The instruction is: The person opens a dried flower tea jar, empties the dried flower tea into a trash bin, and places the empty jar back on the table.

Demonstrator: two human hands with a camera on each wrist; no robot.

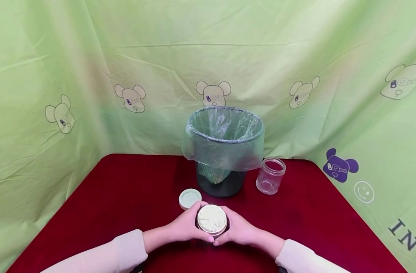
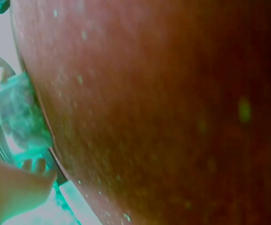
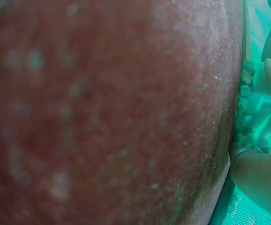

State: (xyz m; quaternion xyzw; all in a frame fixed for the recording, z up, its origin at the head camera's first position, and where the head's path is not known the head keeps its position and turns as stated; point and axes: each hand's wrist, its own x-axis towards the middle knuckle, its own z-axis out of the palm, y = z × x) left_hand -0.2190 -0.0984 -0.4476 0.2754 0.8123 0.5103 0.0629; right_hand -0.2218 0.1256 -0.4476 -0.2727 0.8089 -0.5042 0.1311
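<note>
Both hands grip a clear glass jar [image 1: 212, 219] low in the middle of the head view. My left hand [image 1: 185, 226] curls round its left side and my right hand [image 1: 240, 228] round its right, thumb tips close together at the near side. Pale, crumpled-looking stuff shows at the jar's round top. Through its wall, the left wrist view shows lumpy contents in the jar [image 2: 23, 112], and the right wrist view shows the jar [image 3: 256, 112] between thumb and fingers. A pale green round lid [image 1: 190, 198] lies just behind my left hand.
A dark mesh bin [image 1: 221, 185] with a translucent plastic liner [image 1: 225, 153] folded over its rim stands at the back middle. Right of it is a second clear glass jar [image 1: 270, 176] without a lid. Dark red cloth [image 1: 143, 189] covers the table; green curtains [image 1: 153, 45] surround it.
</note>
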